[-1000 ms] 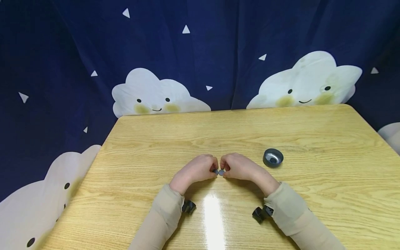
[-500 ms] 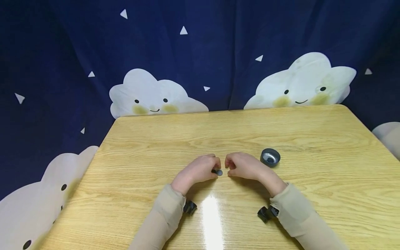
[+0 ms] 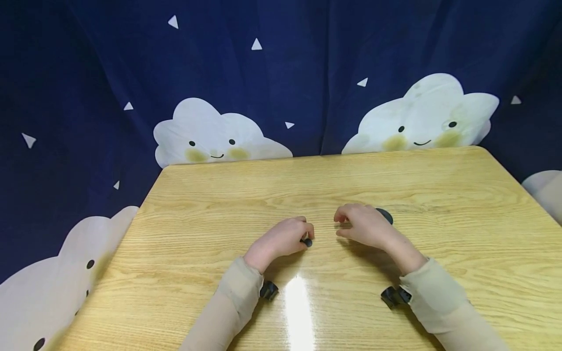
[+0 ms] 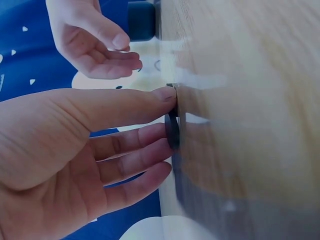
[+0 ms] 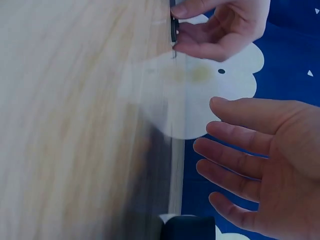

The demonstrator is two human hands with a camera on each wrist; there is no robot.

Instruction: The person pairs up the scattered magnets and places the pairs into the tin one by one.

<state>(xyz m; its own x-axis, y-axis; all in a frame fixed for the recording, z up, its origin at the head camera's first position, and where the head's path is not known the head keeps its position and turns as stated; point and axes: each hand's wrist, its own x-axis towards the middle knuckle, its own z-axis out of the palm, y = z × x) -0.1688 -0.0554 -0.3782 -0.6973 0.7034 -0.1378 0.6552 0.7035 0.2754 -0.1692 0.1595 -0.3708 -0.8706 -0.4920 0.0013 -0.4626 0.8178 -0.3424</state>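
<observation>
My left hand (image 3: 284, 237) stays low at the middle of the table, thumb and fingertips around a small, thin dark disc (image 3: 309, 242). In the left wrist view that dark disc (image 4: 172, 131) lies close along the tabletop, partly covered by the thumb and fingers. My right hand (image 3: 363, 225) hovers to the right of it with nothing between its fingers. Spread, relaxed fingers show on the right hand (image 5: 270, 155) in the right wrist view. Just behind that hand stands a small dark bowl (image 3: 386, 215), mostly hidden by it in the head view.
The light wooden table (image 3: 228, 195) reaches back to a navy curtain (image 3: 307, 58) printed with clouds. A black wrist camera mount (image 3: 269, 290) sits at the left sleeve, another black mount (image 3: 395, 296) at the right. A bright glare streak crosses the near tabletop.
The right hand has come away from the discs beside the left hand, moving right and slightly back until it covers most of the bowl. The left hand has barely moved.
</observation>
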